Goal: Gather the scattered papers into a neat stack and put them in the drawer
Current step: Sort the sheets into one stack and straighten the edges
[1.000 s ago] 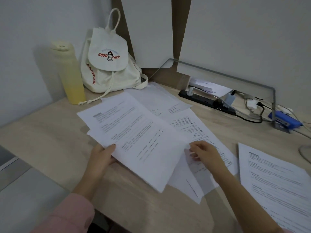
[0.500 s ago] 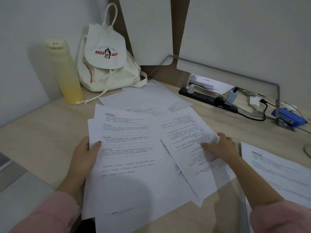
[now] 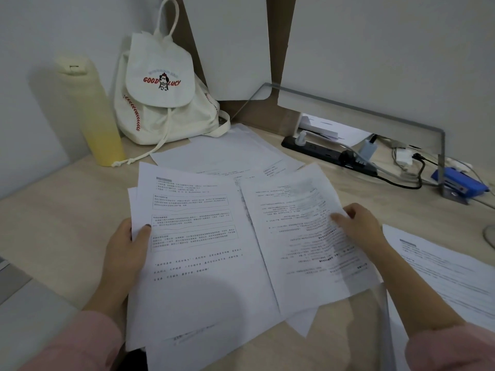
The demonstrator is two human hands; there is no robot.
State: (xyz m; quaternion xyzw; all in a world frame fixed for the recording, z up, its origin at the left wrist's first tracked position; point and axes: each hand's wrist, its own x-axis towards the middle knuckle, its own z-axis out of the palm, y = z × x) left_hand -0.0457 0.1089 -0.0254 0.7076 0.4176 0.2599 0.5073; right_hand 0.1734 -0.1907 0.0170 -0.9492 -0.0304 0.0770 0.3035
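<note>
The papers (image 3: pixel 198 250) you are gathering lie fanned out between your two hands, and part of them hangs over the near edge of the bench (image 3: pixel 53 210). Your left hand (image 3: pixel 126 253) pinches the left edge of the top sheets, with the thumb pressed on the print and the fingers hidden beneath. Just right of that bundle, and overlapping it along the middle, a printed sheet (image 3: pixel 294 236) lies slightly askew. Your right hand (image 3: pixel 359 226) sits on its right edge with the forefinger laid flat across the text. You cannot tell whether the thumb is tucked under that edge, so the grip there is unclear.

Beyond both hands, more loose sheets (image 3: pixel 227 153) lie flat on the bench, partly covered by the ones you hold. To the right of your right hand, apart from the rest, another sheet (image 3: pixel 442 269) lies by itself.

Far beyond your left hand a white drawstring backpack (image 3: pixel 160 97) leans in the corner, and a tall yellow bottle (image 3: pixel 91 113) stands upright just to its left. Beyond your right hand a black power strip (image 3: pixel 329 153) lies along the wall with plugs and cables in it. A blue object (image 3: pixel 460 180) sits at the far right end, under a grey metal rail (image 3: pixel 375 111). Pink sleeves cover both your forearms near the bottom edge.
</note>
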